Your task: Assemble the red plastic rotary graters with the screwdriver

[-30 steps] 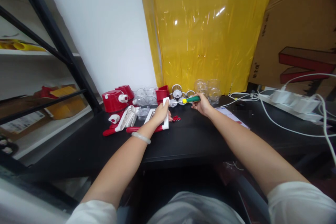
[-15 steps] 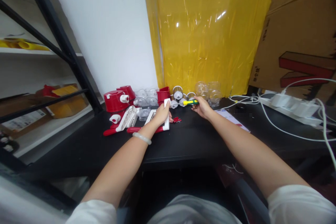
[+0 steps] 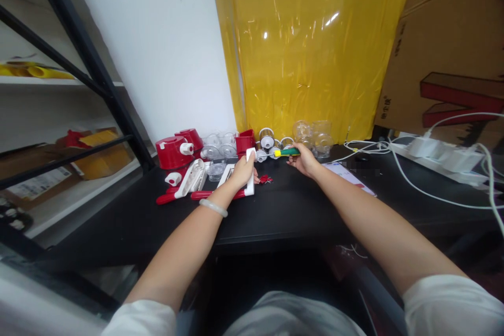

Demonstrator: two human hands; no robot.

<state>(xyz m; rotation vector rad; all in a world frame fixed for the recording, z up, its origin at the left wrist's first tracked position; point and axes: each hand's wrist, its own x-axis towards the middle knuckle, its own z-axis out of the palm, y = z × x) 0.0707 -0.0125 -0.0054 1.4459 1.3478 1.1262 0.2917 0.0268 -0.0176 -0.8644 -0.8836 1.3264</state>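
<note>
My left hand [image 3: 243,170] is closed around a white plastic part with a red handle [image 3: 251,186], held upright just above the table. In my right hand [image 3: 304,160] is a screwdriver [image 3: 288,152] with a green and yellow handle, lying level. Its shaft points left, and the tip reaches the upper end of the white part; the exact contact is too small to make out. Small red pieces [image 3: 265,179] lie on the table between my hands. Left of my left hand are another white part with a red handle [image 3: 192,176] and a clear plastic piece [image 3: 216,170].
Red housings [image 3: 173,152], clear cups [image 3: 321,139] and metal drums [image 3: 266,138] line the back of the black table [image 3: 271,220]. At the right are a phone-like tablet [image 3: 349,177], white cables and a power strip [image 3: 441,163]. A shelf rack [image 3: 114,110] stands at the left.
The screwdriver handle has turned in my right hand, showing more green now. Both hands stay in nearly the same place; the view has shifted slightly.
</note>
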